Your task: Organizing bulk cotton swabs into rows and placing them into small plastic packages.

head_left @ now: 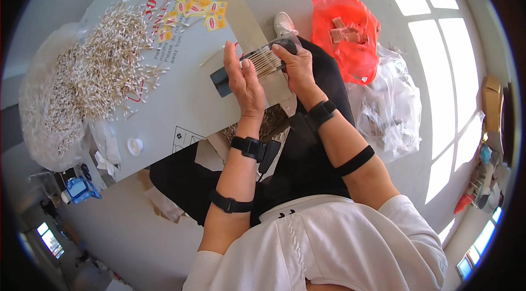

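A row of cotton swabs [264, 63] lies side by side in what looks like a clear-fronted packet with dark ends, at the table's right edge. Its right end is gripped by my right hand [298, 66], thumb on top and fingers underneath. My left hand [245, 84] rests against the packet's other half with fingers stretched upward. The dark left end [220, 81] shows beyond that hand. To the left, a large heap of loose cotton swabs [104, 55] spills from a clear plastic bag [35, 104] onto the grey table [181, 99].
Yellow-and-white printed packets [192, 3] lie at the table's far end. A small white lid-like piece [135, 146] sits near its front edge. On the floor at right are a red plastic bag [350, 11] with small packs and a clear bag [389, 110]. An open box [268, 124] sits below the table edge.
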Action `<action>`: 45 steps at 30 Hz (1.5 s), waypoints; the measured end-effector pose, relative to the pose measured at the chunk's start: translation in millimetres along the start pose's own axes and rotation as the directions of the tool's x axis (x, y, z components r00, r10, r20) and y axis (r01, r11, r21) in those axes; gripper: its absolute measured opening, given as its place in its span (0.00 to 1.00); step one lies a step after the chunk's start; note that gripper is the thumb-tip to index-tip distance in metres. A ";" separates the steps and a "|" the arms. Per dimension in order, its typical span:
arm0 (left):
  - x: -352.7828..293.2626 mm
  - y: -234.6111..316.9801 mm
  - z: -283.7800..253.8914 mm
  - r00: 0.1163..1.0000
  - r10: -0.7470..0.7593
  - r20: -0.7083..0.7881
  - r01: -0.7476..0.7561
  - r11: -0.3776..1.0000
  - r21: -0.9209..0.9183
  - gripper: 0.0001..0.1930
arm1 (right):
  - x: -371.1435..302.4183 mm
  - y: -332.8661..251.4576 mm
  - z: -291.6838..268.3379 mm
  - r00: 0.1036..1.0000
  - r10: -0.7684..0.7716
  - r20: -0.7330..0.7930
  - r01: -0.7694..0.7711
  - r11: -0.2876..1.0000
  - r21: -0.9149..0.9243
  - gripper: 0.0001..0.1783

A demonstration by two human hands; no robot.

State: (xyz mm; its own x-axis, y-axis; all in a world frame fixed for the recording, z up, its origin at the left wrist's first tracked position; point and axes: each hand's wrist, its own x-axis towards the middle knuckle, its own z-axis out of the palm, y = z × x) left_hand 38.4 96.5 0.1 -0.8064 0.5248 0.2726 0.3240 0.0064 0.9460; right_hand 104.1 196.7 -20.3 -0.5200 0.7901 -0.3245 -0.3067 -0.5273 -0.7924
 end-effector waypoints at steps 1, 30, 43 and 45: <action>1.0 0.7 2.7 1.000 -0.001 0.003 0.001 1.000 0.002 0.29 | -0.3 1.0 0.3 1.000 0.001 -0.003 -0.001 1.000 0.002 0.03; 6.2 6.5 10.1 0.988 -0.149 0.041 0.153 0.914 -0.376 0.38 | 0.4 3.6 -8.4 0.993 0.114 -0.020 -0.112 0.991 0.066 0.06; -1.6 12.5 -14.1 0.940 0.072 0.333 -0.235 0.845 0.480 0.38 | -3.7 -5.2 -5.6 0.988 0.154 -0.032 -0.151 0.986 0.077 0.07; -18.1 20.6 -14.7 0.865 -0.078 0.496 -0.395 0.506 0.767 0.43 | -6.2 -8.0 -6.8 0.987 0.159 -0.026 -0.158 0.986 0.054 0.07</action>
State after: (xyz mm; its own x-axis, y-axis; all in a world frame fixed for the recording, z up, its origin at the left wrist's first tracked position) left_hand 52.4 74.6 17.2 -0.4768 0.8758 0.0750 0.8616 0.4487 0.2371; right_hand 115.2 198.1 -15.4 -0.5410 0.7039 -0.4603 -0.2630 -0.6614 -0.7024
